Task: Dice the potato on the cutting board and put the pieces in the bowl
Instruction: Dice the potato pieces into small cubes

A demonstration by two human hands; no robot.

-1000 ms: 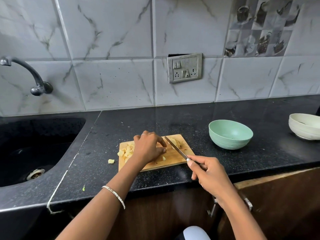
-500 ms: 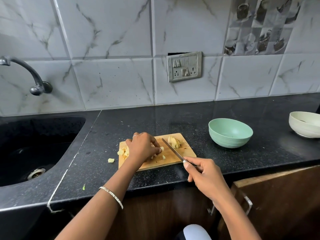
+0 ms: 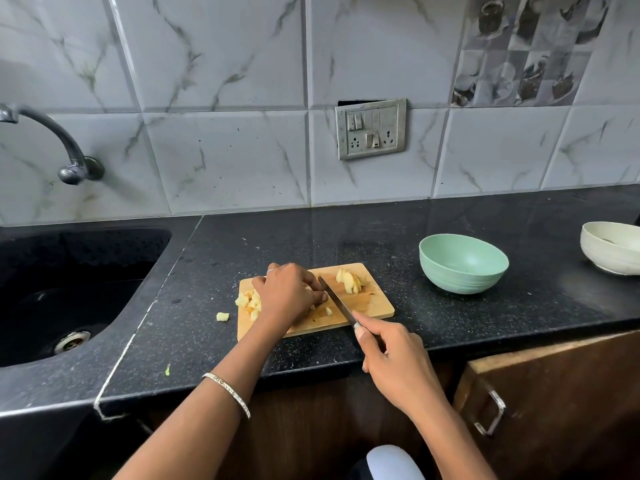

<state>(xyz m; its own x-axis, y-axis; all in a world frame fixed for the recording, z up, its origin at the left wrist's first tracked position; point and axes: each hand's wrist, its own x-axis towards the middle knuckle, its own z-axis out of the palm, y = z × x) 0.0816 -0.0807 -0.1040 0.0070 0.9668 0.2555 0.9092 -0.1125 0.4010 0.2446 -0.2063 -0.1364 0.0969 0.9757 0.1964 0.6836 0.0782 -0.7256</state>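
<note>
Over the last second the knife [image 3: 337,303] has shifted left off the heap of uncut potato wedges [image 3: 350,280], which now lies clear on the blade's right at the far right part of the cutting board [image 3: 379,308]. The left hand [image 3: 291,294] has stayed near the middle of the board. Its fingers are curled downward, knuckles up, over a potato piece [image 3: 313,306] that is almost wholly hidden under them; only a pale edge shows by the thumb. The blade runs diagonally from the far middle of the board towards the near right corner, its flat just beside those fingertips, perhaps touching them. The right hand [image 3: 394,362] is over the table's front edge, fingers wrapped round the knife handle and the forefinger laid along the top. Diced cubes [image 3: 250,301] are piled at the board's left edge, behind the left wrist, and one small cube [image 3: 328,311] lies between the left hand and the blade. A stray cube [image 3: 222,316] lies on the black table [image 3: 485,317] just left of the board. The green bowl [image 3: 464,268] stands to the right of the board, apart from it, with no potato visible inside. A white bowl [image 3: 609,251] is at the far right, and the sink [image 3: 69,289] lies on the left.
</note>
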